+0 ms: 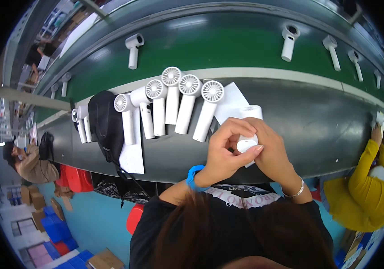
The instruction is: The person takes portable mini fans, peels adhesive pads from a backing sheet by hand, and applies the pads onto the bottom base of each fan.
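Both my hands are closed around a white handheld fan (247, 144) above the near edge of the grey work surface. The round end of its handle points toward me, and its wider head (252, 110) shows beyond my fingers. My left hand (227, 147), with a blue wristband, pinches the handle end with thumb and fingers. Along the other side, my right hand (270, 145) wraps the handle. My fingers hide most of the handle. Just left of my hands lies the nearest of several white handheld fans (209, 109), grille up in a row.
A black bag (105, 121) and white paper sheets (132, 158) lie at the left. Beyond a pale rail, a green conveyor belt (219, 49) carries more white fans (289, 42). One person in yellow (367, 179) works at the right; another (35, 167) sits far left.
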Available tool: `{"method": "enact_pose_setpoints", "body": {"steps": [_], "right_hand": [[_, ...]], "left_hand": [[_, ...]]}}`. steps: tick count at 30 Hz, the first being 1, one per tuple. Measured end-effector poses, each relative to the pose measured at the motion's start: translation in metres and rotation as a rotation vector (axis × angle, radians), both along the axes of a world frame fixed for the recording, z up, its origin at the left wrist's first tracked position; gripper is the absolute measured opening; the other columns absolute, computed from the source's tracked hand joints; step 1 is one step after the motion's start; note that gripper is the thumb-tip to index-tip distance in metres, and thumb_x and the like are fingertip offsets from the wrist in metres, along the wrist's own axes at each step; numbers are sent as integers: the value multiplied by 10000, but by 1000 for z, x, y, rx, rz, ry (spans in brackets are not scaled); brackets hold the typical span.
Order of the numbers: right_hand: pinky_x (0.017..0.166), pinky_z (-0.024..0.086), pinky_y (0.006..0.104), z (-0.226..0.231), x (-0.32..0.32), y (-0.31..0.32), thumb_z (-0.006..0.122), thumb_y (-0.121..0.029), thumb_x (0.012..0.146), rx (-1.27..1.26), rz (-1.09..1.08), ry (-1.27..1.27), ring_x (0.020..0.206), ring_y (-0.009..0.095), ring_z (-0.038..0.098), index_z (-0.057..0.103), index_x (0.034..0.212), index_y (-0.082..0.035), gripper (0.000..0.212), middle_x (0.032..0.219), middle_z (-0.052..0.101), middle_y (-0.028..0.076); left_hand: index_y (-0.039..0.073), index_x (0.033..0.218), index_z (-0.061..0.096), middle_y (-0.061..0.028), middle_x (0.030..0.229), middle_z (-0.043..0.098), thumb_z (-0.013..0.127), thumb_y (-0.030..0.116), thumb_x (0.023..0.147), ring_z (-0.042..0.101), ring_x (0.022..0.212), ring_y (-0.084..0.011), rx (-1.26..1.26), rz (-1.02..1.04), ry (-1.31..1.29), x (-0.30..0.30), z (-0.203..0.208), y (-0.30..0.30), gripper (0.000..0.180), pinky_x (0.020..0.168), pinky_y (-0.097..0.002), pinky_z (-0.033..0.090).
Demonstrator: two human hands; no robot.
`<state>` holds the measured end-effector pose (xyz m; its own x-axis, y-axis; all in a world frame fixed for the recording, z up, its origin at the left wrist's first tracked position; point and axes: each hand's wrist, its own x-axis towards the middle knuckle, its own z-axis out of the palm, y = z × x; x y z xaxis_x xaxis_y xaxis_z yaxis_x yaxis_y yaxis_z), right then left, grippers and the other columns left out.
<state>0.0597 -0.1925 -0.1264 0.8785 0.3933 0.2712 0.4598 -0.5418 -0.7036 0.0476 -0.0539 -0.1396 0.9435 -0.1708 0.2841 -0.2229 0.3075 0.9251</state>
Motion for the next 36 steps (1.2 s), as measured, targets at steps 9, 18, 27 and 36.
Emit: {"method": "enact_pose_setpoints", "body": {"steps": [9,18,27,36], "right_hand": [[781,418,366,8,67,-8,512,107,649,-308,63,-282,933,328,520,543,1050,-44,430,1166,530,117],[786,418,370,-71,275,-34,499,1,747,-772,-146,-564,942,284,557,509,1117,-65,376,1223,483,144],[760,463,382,-37,93,-38,539,22,762,-169,-44,-156,871,337,570,588,961,-14,208,933,587,169],[619,453,328,-62,-57,-26,607,5,752,24,-195,223,695,262,569,614,851,-23,102,816,561,111]], "left_hand": [[-6,932,537,-116,1056,568,462,52,904,493,514,-55,-203,209,223,26,-10,10,98,457,-183,409],[3,926,601,-133,940,612,555,0,800,590,832,-273,592,218,-259,47,-58,7,135,731,-324,478],[50,1031,615,-162,1194,495,727,197,689,441,1104,-343,959,109,-389,49,-57,15,389,937,-410,364],[66,1071,585,-149,1213,453,772,289,622,411,1116,-352,1029,118,-386,47,-65,7,535,935,-439,351]]}}
